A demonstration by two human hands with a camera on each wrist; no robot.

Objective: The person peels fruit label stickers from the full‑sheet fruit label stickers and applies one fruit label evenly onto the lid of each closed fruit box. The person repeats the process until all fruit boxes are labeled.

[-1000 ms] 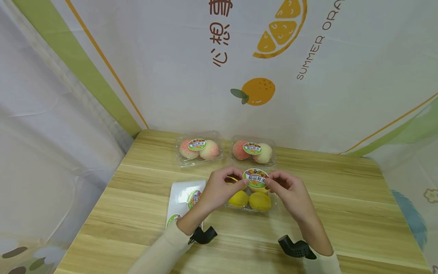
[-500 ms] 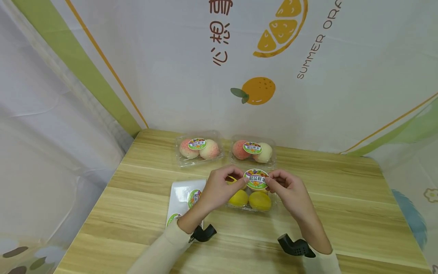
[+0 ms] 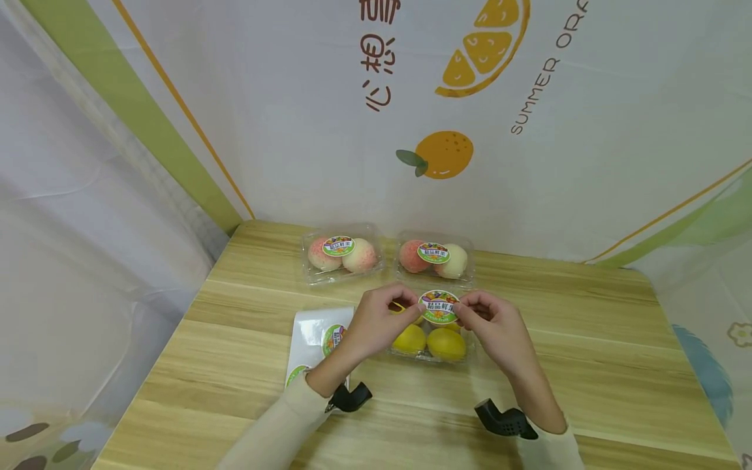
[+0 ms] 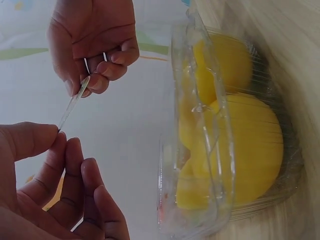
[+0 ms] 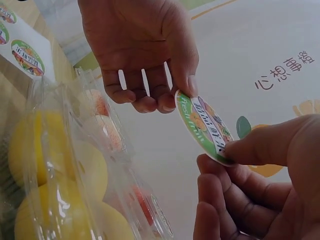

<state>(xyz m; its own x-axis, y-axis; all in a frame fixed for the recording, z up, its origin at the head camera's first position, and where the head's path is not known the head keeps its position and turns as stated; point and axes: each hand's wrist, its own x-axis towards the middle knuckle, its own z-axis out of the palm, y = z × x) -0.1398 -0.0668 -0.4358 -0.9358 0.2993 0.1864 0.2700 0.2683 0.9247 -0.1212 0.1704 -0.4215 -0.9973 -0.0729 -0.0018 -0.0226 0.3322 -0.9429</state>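
My left hand and right hand each pinch an edge of an oval fruit sticker, holding it just above a clear plastic box of yellow fruit. The right wrist view shows the sticker face-on, between the left hand's fingertips and the right hand's thumb. Seen edge-on in the left wrist view, the sticker hangs apart from the box.
Two clear boxes of peaches, each with a sticker on its lid, stand at the back of the wooden table. A white sheet of stickers lies left of my left forearm. A printed cloth backdrop rises behind.
Both hands and the sticker have stayed almost where they were; the sticker sits very slightly lower over the yellow fruit box.
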